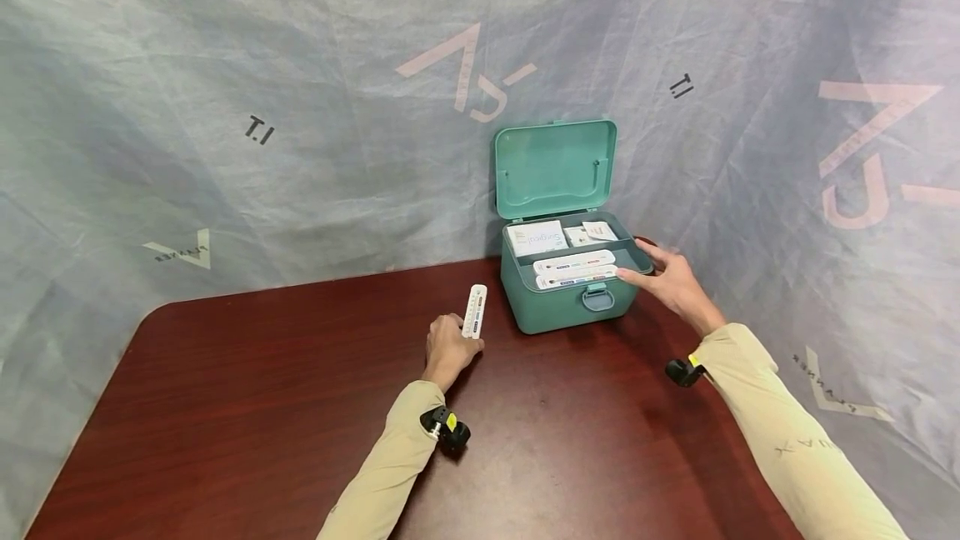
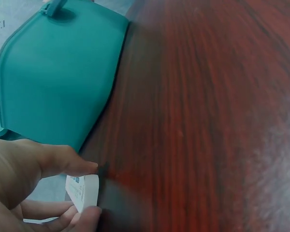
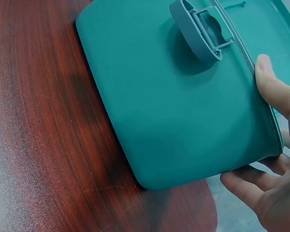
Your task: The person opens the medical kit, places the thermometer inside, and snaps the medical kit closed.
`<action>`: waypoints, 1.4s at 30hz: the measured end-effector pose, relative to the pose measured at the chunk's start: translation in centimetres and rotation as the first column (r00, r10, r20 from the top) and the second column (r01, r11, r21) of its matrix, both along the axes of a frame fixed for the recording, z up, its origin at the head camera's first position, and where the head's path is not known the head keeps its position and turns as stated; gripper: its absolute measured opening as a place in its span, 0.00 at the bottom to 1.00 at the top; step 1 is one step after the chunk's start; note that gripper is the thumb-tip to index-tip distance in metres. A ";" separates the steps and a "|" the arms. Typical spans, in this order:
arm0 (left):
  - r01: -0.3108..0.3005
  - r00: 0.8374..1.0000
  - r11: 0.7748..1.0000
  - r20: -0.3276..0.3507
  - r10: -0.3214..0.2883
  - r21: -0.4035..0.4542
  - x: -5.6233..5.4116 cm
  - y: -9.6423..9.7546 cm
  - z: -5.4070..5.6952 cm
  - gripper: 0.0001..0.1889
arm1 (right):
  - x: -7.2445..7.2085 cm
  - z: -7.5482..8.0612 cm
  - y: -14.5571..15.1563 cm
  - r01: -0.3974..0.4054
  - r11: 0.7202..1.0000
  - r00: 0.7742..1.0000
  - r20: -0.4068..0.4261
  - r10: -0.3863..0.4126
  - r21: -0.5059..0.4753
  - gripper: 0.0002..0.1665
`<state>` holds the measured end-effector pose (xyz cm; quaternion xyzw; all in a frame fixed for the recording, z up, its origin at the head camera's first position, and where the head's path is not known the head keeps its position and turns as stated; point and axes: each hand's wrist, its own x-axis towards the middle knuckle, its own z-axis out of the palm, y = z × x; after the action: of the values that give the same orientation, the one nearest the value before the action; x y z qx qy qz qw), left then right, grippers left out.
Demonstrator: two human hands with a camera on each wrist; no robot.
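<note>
One white thermometer strip (image 1: 475,312), marked with a scale and small coloured blocks of print too tiny to read, is at the left hand (image 1: 450,348), just left of the green box (image 1: 570,315); the left thumb and fingers pinch its near end. Two more strips (image 1: 573,262) of the same kind lie side by side in the box's front compartment. Behind the divider are one white carton (image 1: 536,237), whose print seems to read "Surgical", and some small white packets (image 1: 597,231), probably two. The right hand (image 1: 678,286) grips the box's front right corner, thumb on the rim and fingers around the side. The box's one lid (image 1: 556,169) stands open, and one latch (image 1: 597,298) hangs at the front. All this is on a dark red wooden desk (image 1: 300,365). The grey cloth (image 1: 337,148) behind bears "T.I" twice and "PLANNER" twice, the latter mirrored.
</note>
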<state>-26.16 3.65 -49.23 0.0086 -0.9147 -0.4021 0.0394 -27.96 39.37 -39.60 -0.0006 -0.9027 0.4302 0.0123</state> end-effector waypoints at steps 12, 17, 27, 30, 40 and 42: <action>0.017 1.000 0.999 0.021 -0.017 0.027 -0.2 -1.0 0.7 0.19 | 0.2 0.0 0.1 0.016 1.000 1.000 0.019 -0.016 0.019 0.55; 0.027 1.000 0.999 0.010 -0.027 0.024 0.0 -1.5 1.5 0.20 | 0.2 0.0 0.1 0.017 1.000 1.000 0.012 -0.017 0.006 0.54; 0.081 0.997 0.995 -0.007 -0.081 0.065 0.3 -2.6 3.1 0.19 | 0.2 0.1 0.1 0.014 1.000 0.999 0.029 -0.014 0.004 0.56; 0.090 0.996 0.994 -0.014 -0.090 0.062 0.3 -2.9 3.2 0.19 | 0.2 0.0 0.1 0.016 1.000 1.000 0.026 -0.016 0.004 0.56; 0.128 0.991 0.991 -0.035 -0.127 0.038 0.6 -3.4 4.1 0.19 | 0.2 -0.1 0.1 0.014 1.000 1.000 0.003 -0.014 0.007 0.55; 0.135 0.990 0.990 -0.039 -0.134 0.033 0.7 -3.5 4.3 0.19 | 0.1 -0.2 0.0 0.015 1.000 1.000 0.004 -0.015 0.005 0.54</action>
<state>-25.42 0.17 -44.91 -0.0598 -0.9050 -0.4203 0.0289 -27.83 39.40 -39.76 -0.0084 -0.9036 0.4280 0.0137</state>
